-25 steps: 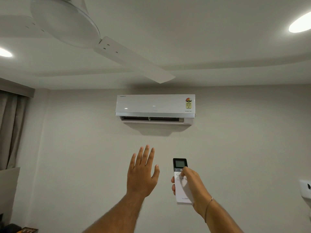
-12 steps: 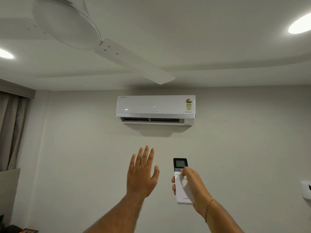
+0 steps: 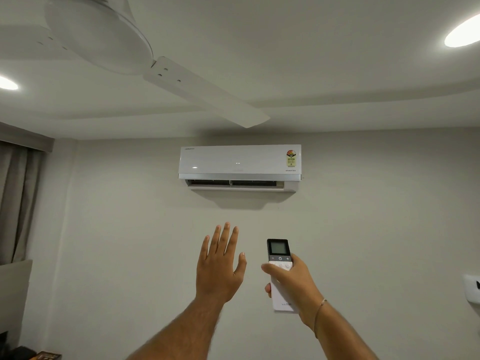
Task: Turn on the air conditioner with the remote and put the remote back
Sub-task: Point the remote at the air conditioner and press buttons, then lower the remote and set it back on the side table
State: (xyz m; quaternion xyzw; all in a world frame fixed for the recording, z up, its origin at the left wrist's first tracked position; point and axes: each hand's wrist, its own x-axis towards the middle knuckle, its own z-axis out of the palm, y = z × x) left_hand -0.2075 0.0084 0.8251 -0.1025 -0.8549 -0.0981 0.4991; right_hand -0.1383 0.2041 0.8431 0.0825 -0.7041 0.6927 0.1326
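A white air conditioner [image 3: 239,161] hangs high on the wall ahead, its bottom flap open and small lights showing on its front. My right hand [image 3: 293,284] holds a white remote [image 3: 278,252] upright, pointed at the unit, with the thumb lying across the buttons below its dark screen. My left hand [image 3: 219,266] is raised beside it, palm toward the wall, fingers spread and holding nothing.
A white ceiling fan [image 3: 145,61] hangs overhead at the upper left, one blade reaching toward the unit. Grey curtains [image 3: 18,201] cover the left edge. A white wall holder [image 3: 471,289] sits at the right edge. Dark objects [image 3: 39,355] lie at the bottom left.
My right thumb has slid down off the power button to the lower buttons, uncovering the remote's top button row. Both hands stay raised in about the same place.
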